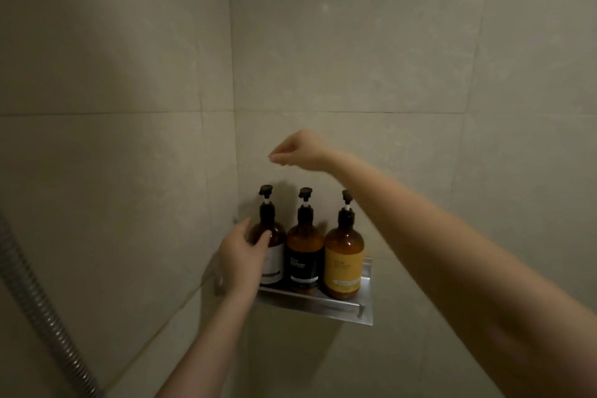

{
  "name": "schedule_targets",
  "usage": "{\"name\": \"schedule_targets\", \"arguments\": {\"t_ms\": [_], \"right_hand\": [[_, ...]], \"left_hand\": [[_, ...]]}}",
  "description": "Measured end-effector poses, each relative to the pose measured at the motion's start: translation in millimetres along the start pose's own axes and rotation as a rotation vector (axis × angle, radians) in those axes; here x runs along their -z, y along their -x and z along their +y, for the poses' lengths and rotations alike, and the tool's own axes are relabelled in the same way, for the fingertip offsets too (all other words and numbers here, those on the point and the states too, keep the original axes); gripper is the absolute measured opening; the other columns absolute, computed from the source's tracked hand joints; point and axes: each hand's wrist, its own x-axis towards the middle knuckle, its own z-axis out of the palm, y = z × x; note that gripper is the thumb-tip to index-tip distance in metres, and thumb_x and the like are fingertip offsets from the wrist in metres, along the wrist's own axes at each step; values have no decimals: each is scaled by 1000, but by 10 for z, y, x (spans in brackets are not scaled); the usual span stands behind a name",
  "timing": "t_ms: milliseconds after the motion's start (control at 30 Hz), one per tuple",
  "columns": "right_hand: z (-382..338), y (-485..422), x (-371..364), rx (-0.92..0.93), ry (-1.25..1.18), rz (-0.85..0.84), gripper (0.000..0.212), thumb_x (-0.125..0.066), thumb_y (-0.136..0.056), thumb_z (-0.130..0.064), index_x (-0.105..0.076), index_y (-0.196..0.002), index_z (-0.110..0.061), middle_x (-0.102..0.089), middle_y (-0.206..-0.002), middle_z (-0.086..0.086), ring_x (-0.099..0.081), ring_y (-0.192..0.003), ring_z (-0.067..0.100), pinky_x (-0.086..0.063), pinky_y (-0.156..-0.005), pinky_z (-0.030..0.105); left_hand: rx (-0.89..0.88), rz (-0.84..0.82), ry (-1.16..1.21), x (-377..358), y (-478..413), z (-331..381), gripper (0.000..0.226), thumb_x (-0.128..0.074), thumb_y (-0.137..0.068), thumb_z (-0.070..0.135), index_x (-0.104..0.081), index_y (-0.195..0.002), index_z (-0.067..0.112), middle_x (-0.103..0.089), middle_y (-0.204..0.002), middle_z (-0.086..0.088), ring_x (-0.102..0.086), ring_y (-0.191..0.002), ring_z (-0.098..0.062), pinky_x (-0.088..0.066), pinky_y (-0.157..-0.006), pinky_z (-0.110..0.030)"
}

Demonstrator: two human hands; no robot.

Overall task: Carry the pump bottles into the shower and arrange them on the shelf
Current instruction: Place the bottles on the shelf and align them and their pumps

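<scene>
Amber-bodied and upright, the white-label bottle (274, 250), the black-label bottle (304, 255) and the yellow-label bottle (343, 263) stand left to right, 3 in a row and each just beside the next, on the metal shelf (323, 305) in the corner of the tiled wall (387, 58). The left hand (240, 257) has its grip wrapped round the shoulder of the white-label bottle, thumb on the front. The right hand (302, 150) hangs above the pump heads touching nothing, its grip slack with fingers loosely curled, and a ribbed shower hose (38, 294) runs down the left edge.
</scene>
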Motion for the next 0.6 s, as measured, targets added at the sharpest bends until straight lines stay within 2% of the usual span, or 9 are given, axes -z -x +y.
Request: {"name": "schedule_targets", "arguments": {"t_ms": [33,100,167,267,333,400,533,600], "right_hand": [[65,48,126,-16,-3,35,32,-61,-89,-31,-68,-113,-11,-70,-107,4,-62,-84,10,-51,-76,23],[266,179,307,-83,35,39,29,-62,-88,-31,-69,-110,-12,-71,-99,3,-63,-80,10,-49,-61,19],[499,329,383,-188,70,6,29,-64,-87,-32,-69,-108,-13,-71,-95,2,-66,-86,15,-51,-64,20],[802,531,377,-306,42,8,30,-65,-86,-34,-69,-107,-13,-70,-93,2,-64,-80,12,-50,-62,20],[942,629,352,-330,-1,8,33,-65,-85,-36,-68,-107,-11,-71,-96,4,-65,-80,12,-50,-61,20],[1016,692,314,-329,-27,-9,36,-66,-84,-38,-68,-108,-10,-71,-94,3,-66,-81,13,-52,-63,20],[1046,718,256,-322,-81,-1,35,-68,-83,-37,-70,-105,-10,-68,-82,-1,-64,-70,7,-50,-57,16],[1059,716,233,-324,-107,22,34,-68,-83,-36,-70,-103,-9,-67,-77,-3,-64,-67,6,-49,-55,16]], "left_hand": [[-48,55,22,-19,60,42,38,-67,-82,21,-62,-119,12,-67,-114,-4,-63,-102,-17,-50,-78,-24],[-119,32,71,-124,215,162,35,-66,-83,22,-63,-117,17,-67,-111,1,-63,-97,-9,-47,-74,-15],[-138,-98,106,-286,371,303,37,-67,-82,23,-61,-119,20,-66,-112,5,-61,-95,-3,-49,-76,-15],[-141,-248,94,-525,547,469,46,-68,-81,29,-57,-124,20,-63,-120,4,-60,-106,-9,-53,-90,-30],[-148,-280,63,-647,620,529,50,-68,-80,32,-56,-126,19,-62,-122,3,-58,-112,-11,-51,-95,-31],[-172,-266,37,-734,658,569,46,-69,-79,32,-58,-122,20,-64,-119,5,-59,-111,-10,-47,-90,-22],[-207,-231,-14,-800,694,617,38,-71,-78,28,-62,-114,20,-66,-111,7,-52,-95,3,-35,-74,-6],[-225,-222,-29,-807,706,610,34,-71,-78,24,-64,-111,20,-67,-107,6,-54,-94,2,-31,-68,-3]]}}
